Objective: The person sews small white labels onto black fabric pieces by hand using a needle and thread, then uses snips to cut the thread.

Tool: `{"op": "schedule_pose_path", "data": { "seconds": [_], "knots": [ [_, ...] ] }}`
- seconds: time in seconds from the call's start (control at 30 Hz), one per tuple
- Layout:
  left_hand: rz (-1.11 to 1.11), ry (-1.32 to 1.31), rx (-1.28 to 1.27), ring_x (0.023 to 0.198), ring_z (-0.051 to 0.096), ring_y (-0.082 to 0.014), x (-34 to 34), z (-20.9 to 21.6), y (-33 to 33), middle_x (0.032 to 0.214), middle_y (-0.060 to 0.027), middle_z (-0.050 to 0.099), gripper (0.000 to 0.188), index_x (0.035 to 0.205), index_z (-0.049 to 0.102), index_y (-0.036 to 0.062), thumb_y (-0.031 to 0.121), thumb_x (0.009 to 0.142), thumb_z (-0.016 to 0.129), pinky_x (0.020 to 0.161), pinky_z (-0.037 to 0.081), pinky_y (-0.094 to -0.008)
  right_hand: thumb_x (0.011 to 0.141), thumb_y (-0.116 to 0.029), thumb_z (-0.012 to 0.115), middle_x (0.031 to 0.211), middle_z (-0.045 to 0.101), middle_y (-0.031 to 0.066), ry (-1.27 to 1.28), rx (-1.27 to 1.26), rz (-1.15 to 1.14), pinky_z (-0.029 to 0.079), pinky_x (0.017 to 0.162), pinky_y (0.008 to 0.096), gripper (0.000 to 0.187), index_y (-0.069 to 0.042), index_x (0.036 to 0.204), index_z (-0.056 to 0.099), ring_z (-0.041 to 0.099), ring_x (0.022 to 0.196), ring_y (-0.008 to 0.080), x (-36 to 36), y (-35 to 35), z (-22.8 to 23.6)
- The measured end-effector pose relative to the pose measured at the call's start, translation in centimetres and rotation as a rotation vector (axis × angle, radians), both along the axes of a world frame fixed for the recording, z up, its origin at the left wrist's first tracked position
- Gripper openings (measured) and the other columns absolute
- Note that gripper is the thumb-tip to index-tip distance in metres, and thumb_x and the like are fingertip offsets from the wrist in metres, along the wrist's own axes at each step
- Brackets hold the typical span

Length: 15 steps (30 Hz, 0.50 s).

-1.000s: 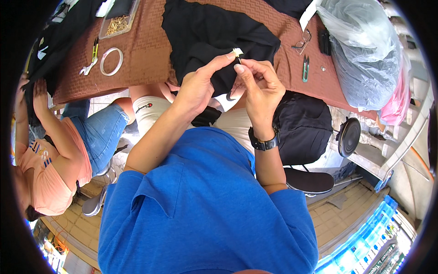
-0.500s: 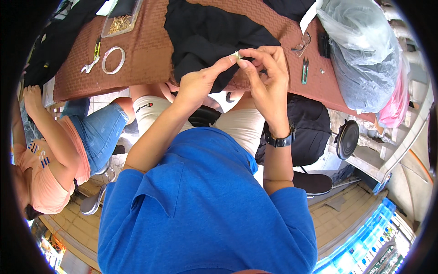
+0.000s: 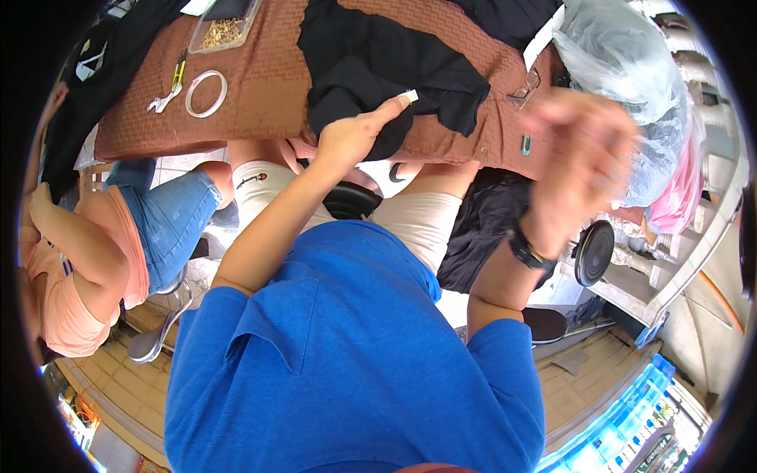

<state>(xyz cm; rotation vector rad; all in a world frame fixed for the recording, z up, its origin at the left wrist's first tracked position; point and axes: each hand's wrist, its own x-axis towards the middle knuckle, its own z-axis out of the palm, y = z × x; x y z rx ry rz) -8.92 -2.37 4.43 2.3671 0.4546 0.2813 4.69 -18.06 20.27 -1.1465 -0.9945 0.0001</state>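
Observation:
My left hand (image 3: pixel 350 140) is closed at the near edge of the black cloth (image 3: pixel 386 59), its thumb stretched along the top. At the thumb tip it pinches a small white piece (image 3: pixel 411 95), perhaps a label; whether this is joined to the cloth I cannot tell. My right hand (image 3: pixel 583 158) is apart from the cloth, over the table's right end, smeared by motion, so its fingers do not show clearly. Beside it on the table lie thread snips with a green handle (image 3: pixel 526 145), partly hidden by the blurred hand, and a pair of eyeglasses (image 3: pixel 526 88).
On the brown-covered table (image 3: pixel 268 94) are a white ring-shaped coil (image 3: pixel 223 93), an adjustable wrench (image 3: pixel 164 102) and a plastic box (image 3: pixel 257 17) of small brass-coloured pieces. A large clear plastic bag (image 3: pixel 623 55) stands at right. A person in a peach shirt (image 3: pixel 130 229) sits at left.
My right hand has let go of the white piece and swung right, toward the snips. My left hand still pinches the white piece. The view has shifted slightly.

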Motion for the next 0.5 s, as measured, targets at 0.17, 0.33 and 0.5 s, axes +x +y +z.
{"op": "schedule_pose_path", "data": {
  "seconds": [0.17, 0.33, 0.5],
  "knots": [
    [0.014, 0.017, 0.09, 0.092, 0.07, -0.0375, 0.9, -1.6, 1.1, 0.108, -0.0194, 0.069, 0.047, 0.142, 0.046, 0.034, 0.015, 0.099, 0.042, 0.076, 0.054, -0.0411, 0.079, 0.008, 0.07, 0.087, 0.059, -0.0052, -0.133, 0.287, 0.172, 0.046, 0.061, 0.0252, 0.028, -0.012, 0.097, 0.065, 0.059, 0.073, 0.008, -0.1, -8.8, 8.0],
    [0.124, 0.22, 0.094, 0.091, 0.069, -0.0372, 0.9, -0.3, 2.0, 0.105, -0.0215, 0.068, 0.044, 0.14, 0.048, 0.0324, 0.016, 0.099, 0.044, 0.074, 0.053, -0.0425, 0.077, 0.012, 0.067, 0.076, 0.063, -0.0004, -0.217, 0.637, 0.352, 0.047, 0.061, 0.0207, 0.022, -0.005, 0.091, 0.064, 0.061, 0.068, 0.0097, -1.1, -11.7, 10.8],
    [0.254, 0.045, -0.269, 0.09, 0.07, -0.03, 0.8, 1.4, 1.2, 0.109, -0.0169, 0.07, 0.035, 0.133, 0.058, 0.021, 0.021, 0.098, 0.053, 0.078, 0.053, -0.0376, 0.081, 0.009, 0.065, 0.074, 0.066, 0.0068, -0.082, 0.66, 0.651, 0.05, 0.057, 0.0245, 0.013, -0.002, 0.085, 0.061, 0.064, 0.06, 0.0152, -1.5, -11.4, 10.2]
  ]
}}
